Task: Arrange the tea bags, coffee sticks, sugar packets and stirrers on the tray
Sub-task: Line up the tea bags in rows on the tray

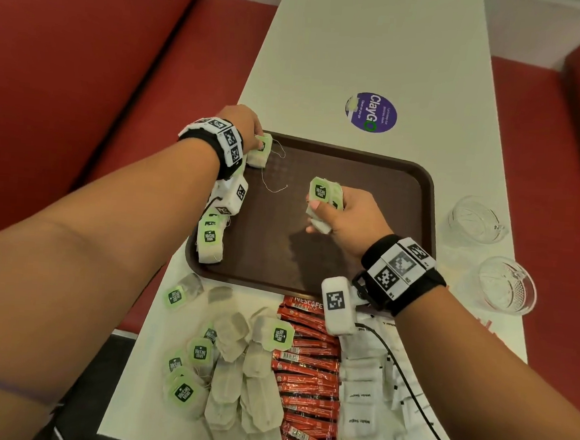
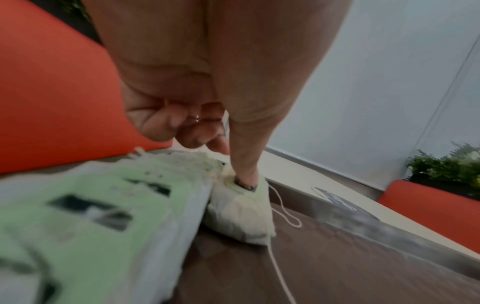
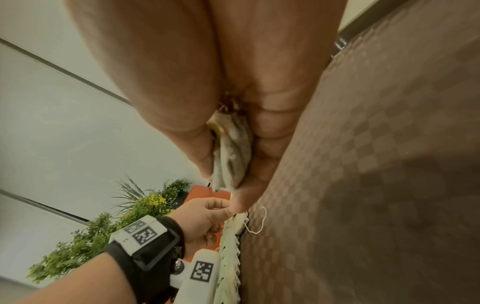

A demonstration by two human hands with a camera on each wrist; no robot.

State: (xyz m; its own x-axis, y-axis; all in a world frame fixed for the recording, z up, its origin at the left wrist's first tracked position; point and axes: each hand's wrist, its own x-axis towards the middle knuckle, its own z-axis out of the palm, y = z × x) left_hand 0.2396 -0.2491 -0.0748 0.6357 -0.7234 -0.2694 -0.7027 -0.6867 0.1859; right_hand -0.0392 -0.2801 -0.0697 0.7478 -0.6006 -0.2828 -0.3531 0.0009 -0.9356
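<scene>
Your left hand presses a thumb on the tea bag at the tray's far-left corner; right hand clenches a tea-bag bundle mid-tray; coffee sticks, sugar packets off the near edge

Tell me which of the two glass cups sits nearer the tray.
The farther glass cup, beside the tray's right rim and level with the right hand. The other cup stands closer to the person and farther out toward the table edge.
</scene>
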